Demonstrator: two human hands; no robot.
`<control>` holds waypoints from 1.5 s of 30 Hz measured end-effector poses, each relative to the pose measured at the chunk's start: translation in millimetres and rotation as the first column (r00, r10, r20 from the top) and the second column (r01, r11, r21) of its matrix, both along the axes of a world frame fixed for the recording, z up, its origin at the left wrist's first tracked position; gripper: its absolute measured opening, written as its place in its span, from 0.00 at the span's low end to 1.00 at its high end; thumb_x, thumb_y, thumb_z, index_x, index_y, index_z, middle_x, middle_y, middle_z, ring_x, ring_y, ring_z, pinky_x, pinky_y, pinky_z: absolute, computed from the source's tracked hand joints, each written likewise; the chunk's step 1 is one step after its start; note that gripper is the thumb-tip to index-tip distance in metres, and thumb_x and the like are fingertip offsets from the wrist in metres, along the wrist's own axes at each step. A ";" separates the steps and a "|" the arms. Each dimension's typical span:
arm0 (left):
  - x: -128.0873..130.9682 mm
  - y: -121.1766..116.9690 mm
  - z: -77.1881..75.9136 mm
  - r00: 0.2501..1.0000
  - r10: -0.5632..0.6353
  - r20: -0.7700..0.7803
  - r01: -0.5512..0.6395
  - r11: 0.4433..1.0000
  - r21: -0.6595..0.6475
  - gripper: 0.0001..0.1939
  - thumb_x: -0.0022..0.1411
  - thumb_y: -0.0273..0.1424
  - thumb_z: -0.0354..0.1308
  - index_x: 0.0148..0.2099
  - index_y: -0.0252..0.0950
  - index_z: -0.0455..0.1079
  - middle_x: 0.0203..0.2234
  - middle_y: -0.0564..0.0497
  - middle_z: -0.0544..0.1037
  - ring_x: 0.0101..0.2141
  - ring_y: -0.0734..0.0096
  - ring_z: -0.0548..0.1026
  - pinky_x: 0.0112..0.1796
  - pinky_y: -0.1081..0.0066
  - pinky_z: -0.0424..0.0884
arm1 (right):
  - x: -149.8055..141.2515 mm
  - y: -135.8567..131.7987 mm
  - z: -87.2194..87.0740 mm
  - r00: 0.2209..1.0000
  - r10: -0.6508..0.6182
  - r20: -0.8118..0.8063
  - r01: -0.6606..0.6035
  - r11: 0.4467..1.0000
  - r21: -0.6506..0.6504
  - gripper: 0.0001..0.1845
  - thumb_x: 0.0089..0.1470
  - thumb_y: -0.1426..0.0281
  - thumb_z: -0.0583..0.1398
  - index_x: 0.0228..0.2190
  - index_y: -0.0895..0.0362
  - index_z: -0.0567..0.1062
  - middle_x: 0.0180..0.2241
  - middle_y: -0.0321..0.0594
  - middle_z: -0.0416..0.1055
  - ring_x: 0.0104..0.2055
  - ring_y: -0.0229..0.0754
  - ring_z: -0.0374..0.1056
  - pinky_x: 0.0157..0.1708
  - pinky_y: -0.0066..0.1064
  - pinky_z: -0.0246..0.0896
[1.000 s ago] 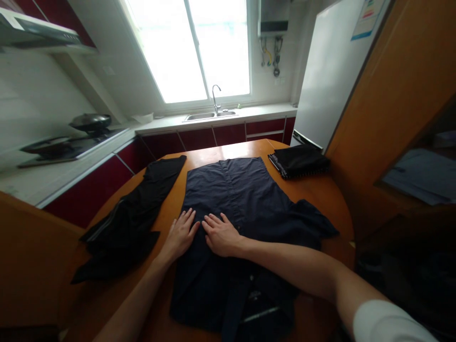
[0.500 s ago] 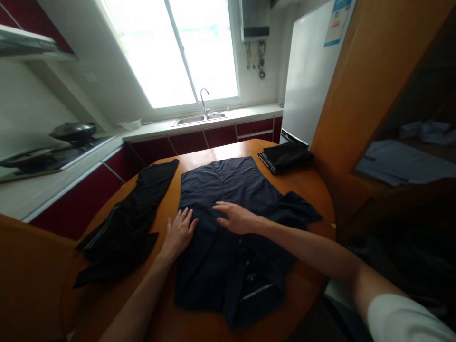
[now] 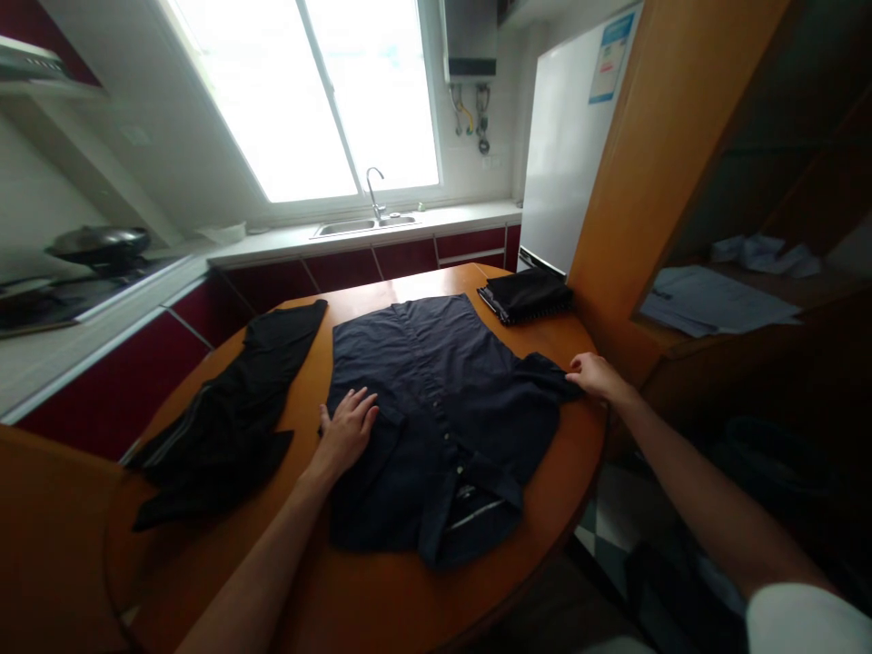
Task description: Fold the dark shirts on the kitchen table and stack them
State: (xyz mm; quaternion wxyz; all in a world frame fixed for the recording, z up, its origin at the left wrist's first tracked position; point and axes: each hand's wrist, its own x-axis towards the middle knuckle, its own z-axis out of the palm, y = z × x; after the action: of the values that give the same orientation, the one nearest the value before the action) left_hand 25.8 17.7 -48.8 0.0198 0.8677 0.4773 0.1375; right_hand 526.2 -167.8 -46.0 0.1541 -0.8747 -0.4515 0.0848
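Right hand (image 3: pixel 591 376) covers the bit of sleeve (image 3: pixel 545 369) it's pinching, left hand (image 3: pixel 349 427) hides the shirt (image 3: pixel 440 363) under it. Collar label (image 3: pixel 466 491) is way too tiny to read, fridge sticker (image 3: pixel 611 59) upper right too. Range hood (image 3: pixel 31 65) gets chopped off at the left edge, window (image 3: pixel 381 91) up top. Lower right's too dark, sorry.

On the surface (image 3: pixel 381 595), a shirt (image 3: pixel 436 363) lies between a garment (image 3: pixel 235 400) on the left and a pile of cloth (image 3: pixel 528 295) at the back right. Behind the surface are a sink (image 3: pixel 346 227) and, further right, a fridge (image 3: pixel 562 150).
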 end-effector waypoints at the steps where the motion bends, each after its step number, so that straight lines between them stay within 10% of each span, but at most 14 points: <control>1: 0.2 0.3 -0.5 1.000 -0.008 0.010 0.008 1.000 -0.010 0.22 0.74 0.37 0.42 0.61 0.44 0.70 0.66 0.44 0.65 0.67 0.49 0.58 0.60 0.27 0.43 | -1.1 0.5 -0.1 1.000 -0.007 0.000 0.007 1.000 -0.009 0.17 0.49 0.67 0.69 0.42 0.60 0.80 0.45 0.51 0.79 0.48 0.50 0.75 0.46 0.32 0.66; 11: 4.4 0.4 1.9 0.997 -0.048 0.061 0.051 0.998 -0.042 0.20 0.74 0.37 0.42 0.58 0.46 0.72 0.64 0.46 0.67 0.66 0.50 0.59 0.59 0.25 0.40 | -15.3 15.2 20.5 0.969 -0.033 -0.244 0.041 0.999 0.026 0.05 0.37 0.79 0.66 0.18 0.61 0.76 0.16 0.35 0.68 0.22 0.38 0.66 0.23 0.25 0.55; 20: 10.1 -0.4 4.2 0.990 -0.095 0.104 0.099 0.994 -0.040 0.19 0.74 0.37 0.44 0.57 0.46 0.72 0.64 0.45 0.68 0.66 0.50 0.60 0.59 0.26 0.41 | -86.9 59.5 71.7 0.818 0.356 -0.453 -0.202 0.914 0.352 0.15 0.53 0.69 0.65 0.42 0.61 0.81 0.35 0.43 0.80 0.31 0.37 0.73 0.28 0.23 0.65; 30: 14.7 -4.1 -0.2 0.966 -0.216 0.143 0.215 0.976 0.020 0.19 0.73 0.37 0.45 0.58 0.45 0.71 0.62 0.45 0.69 0.65 0.51 0.62 0.61 0.29 0.44 | -66.1 30.1 13.3 0.943 0.161 -0.290 0.012 0.857 0.514 0.14 0.55 0.74 0.57 0.38 0.60 0.82 0.43 0.52 0.80 0.47 0.50 0.75 0.54 0.42 0.66; 38: 15.7 -7.0 -1.9 0.941 -0.276 0.196 0.274 0.961 0.040 0.19 0.72 0.37 0.45 0.59 0.44 0.70 0.62 0.45 0.70 0.65 0.52 0.63 0.62 0.35 0.49 | -87.4 1.8 -33.6 0.861 0.505 -0.064 -0.386 0.729 0.565 0.25 0.63 0.60 0.55 0.59 0.53 0.73 0.62 0.47 0.67 0.66 0.49 0.59 0.67 0.48 0.51; 45: 83.2 -8.9 48.4 0.841 -0.459 0.287 0.468 0.883 0.042 0.20 0.69 0.36 0.49 0.58 0.42 0.72 0.56 0.46 0.75 0.56 0.59 0.73 0.60 0.61 0.66 | -111.5 -20.4 -20.6 0.828 0.558 0.045 -0.530 0.755 0.387 0.31 0.66 0.60 0.53 0.67 0.49 0.59 0.71 0.43 0.50 0.71 0.47 0.49 0.68 0.47 0.46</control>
State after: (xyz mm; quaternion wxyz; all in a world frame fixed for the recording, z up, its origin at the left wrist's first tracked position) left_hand 109.0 8.8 -0.4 0.1347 0.9273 0.2474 0.2466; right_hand 414.7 -188.3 -66.6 0.3069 -0.6543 -0.6879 0.0678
